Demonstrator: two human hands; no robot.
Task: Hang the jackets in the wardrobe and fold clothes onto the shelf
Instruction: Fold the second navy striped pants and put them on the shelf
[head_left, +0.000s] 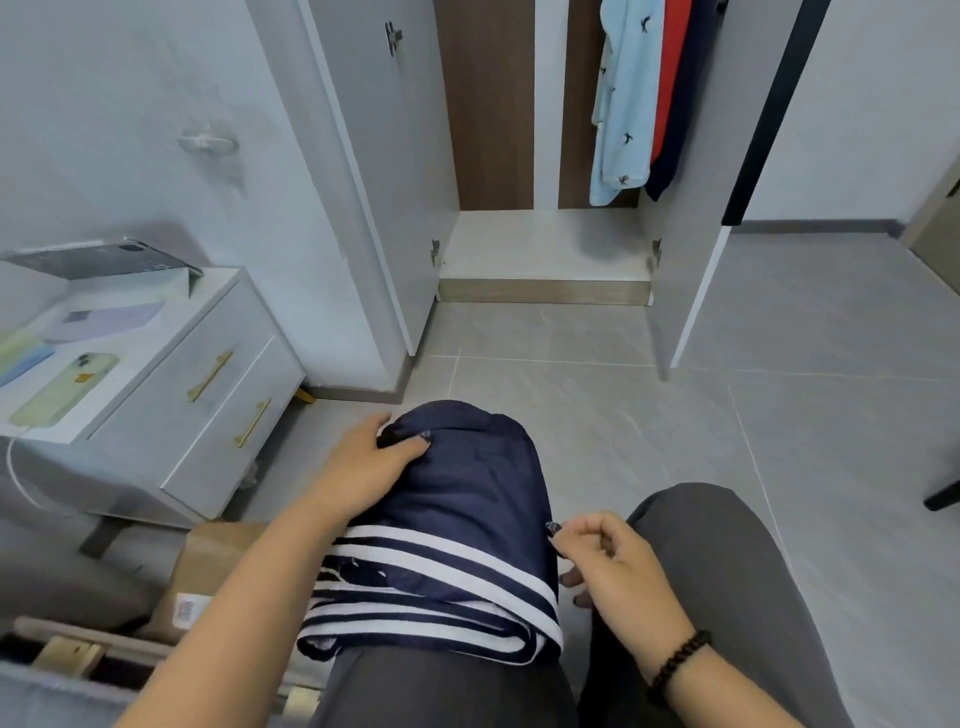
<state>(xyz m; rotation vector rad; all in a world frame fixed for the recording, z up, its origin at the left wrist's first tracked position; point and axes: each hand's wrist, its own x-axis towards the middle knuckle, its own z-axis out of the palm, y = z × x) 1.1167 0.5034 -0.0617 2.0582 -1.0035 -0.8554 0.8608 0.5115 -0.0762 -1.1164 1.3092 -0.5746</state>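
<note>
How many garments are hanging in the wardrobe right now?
3: a light blue shirt on the left, a red garment in the middle, a navy one on the right. More may hang out of view above or behind the door.

— What is cut off at the top edge?
— The hanging clothes (639, 93); hangers and rail are not shown.
— And what is hidden on the lap?
— The left knee is covered by the folded navy garment (457, 519). The left hand (363, 467) has its fingertips tucked under a fold.
— The bedside cabinet (171, 384)?
— Its left corner is cropped, and the items there are blurred.
</note>
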